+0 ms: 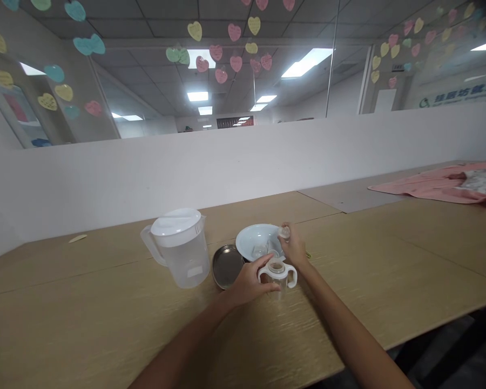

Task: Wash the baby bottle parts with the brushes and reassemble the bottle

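My left hand (251, 281) is closed around a clear baby bottle (281, 290) with a white two-handled collar (291, 276). The bottle stands upright, and its top opening is uncovered. Just beyond it, my right hand (294, 248) pinches a small, round, translucent piece (284, 232), too small to name for certain, at the right rim of a pale blue bowl (247, 243). Some clear pieces (261, 249) lie inside the bowl; their kind is hard to make out. Left of the bowl sits a dark metal dish (227, 266), partly hidden by my left hand.
A translucent white pitcher (186, 259) with its lid on stands to the left. A pink cloth (425, 181) lies at the far right of the wooden table (105, 324). Behind the table runs a white wall (166, 173) with glass above it, dotted with heart-shaped notes.
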Action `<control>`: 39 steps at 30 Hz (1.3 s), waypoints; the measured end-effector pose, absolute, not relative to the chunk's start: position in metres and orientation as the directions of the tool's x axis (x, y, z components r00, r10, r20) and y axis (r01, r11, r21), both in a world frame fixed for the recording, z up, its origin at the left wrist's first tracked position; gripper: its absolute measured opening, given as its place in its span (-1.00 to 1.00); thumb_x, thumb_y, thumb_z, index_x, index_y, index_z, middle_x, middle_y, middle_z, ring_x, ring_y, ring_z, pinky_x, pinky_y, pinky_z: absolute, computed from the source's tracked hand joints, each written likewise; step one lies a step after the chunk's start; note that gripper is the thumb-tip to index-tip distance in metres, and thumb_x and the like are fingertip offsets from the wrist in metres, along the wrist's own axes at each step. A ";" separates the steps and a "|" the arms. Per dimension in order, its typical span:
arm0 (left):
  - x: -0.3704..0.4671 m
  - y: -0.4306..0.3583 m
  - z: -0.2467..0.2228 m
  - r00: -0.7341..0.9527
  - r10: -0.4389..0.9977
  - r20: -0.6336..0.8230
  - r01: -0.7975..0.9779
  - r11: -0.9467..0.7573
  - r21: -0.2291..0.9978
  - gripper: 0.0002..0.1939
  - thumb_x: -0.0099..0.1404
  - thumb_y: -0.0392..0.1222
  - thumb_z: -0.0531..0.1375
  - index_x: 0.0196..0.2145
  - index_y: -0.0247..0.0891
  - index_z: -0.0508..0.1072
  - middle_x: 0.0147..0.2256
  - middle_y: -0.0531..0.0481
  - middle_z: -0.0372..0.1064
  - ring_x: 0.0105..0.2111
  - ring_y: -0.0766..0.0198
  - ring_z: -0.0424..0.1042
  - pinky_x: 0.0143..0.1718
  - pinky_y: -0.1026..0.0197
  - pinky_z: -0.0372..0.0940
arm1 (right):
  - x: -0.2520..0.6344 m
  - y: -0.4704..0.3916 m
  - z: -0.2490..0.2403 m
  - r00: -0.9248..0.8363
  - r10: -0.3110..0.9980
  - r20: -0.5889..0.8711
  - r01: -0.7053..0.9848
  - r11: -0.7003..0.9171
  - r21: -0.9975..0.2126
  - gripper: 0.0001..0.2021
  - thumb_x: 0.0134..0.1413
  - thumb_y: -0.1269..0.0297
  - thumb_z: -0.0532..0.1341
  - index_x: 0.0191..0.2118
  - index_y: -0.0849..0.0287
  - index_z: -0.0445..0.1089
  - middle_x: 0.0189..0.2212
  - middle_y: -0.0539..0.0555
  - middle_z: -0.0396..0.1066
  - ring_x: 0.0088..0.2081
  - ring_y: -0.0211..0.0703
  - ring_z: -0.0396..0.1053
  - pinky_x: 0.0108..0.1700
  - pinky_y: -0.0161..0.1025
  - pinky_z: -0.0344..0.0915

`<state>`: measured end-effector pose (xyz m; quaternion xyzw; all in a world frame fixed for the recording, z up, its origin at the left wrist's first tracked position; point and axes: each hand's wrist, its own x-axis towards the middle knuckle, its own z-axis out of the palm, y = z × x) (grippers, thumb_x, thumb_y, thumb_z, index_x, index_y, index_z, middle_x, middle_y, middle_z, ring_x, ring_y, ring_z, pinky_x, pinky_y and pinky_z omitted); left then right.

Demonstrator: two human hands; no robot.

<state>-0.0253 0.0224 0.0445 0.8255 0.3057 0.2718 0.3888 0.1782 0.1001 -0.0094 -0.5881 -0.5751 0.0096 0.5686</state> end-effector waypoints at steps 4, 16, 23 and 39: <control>-0.025 0.023 0.044 0.662 0.720 0.206 0.302 -0.509 0.807 -0.18 0.00 -0.03 0.34 0.19 -0.25 0.20 -0.14 -0.07 0.45 -0.32 0.23 0.39 -0.15 0.16 0.27 | 0.178 0.097 -0.007 0.238 0.701 0.672 0.711 0.345 -0.613 -0.57 0.01 0.36 0.07 0.05 0.08 0.29 -0.07 0.12 0.32 -0.13 -0.07 0.35 -0.07 -0.12 0.28; -0.025 0.017 0.056 0.723 0.673 0.156 0.432 -0.616 0.659 -0.09 0.10 0.00 0.27 0.29 -0.27 -0.05 0.13 -0.19 0.24 0.01 0.01 0.33 0.05 0.02 0.19 | 0.177 0.097 -0.009 0.182 0.718 0.672 0.741 0.349 -0.574 -0.38 -0.17 0.40 0.07 0.14 0.22 0.14 -0.12 0.16 0.34 -0.09 -0.01 0.31 -0.01 -0.06 0.23; -0.039 0.007 0.100 0.729 0.635 0.255 0.488 -0.744 0.457 -0.17 0.16 0.09 0.20 0.28 -0.13 -0.05 0.27 -0.07 -0.03 0.23 0.06 0.05 0.20 0.05 0.06 | 0.183 0.092 0.001 0.198 0.749 0.632 0.633 0.395 -0.666 -0.60 -0.05 0.18 0.10 -0.05 0.20 0.28 -0.25 0.11 0.36 -0.22 -0.07 0.33 -0.12 -0.13 0.25; -0.167 0.011 0.203 -0.175 0.774 0.608 0.925 -0.083 0.371 -0.45 0.25 0.22 -0.13 -0.40 -0.20 0.48 -0.54 -0.03 0.45 -0.45 0.14 0.41 -0.44 0.22 0.17 | 0.177 0.074 0.021 -0.213 0.898 0.385 0.767 0.398 -0.504 -0.83 -0.10 0.35 0.16 -0.31 0.12 0.43 -0.32 0.01 0.47 -0.36 -0.23 0.35 -0.24 -0.32 0.20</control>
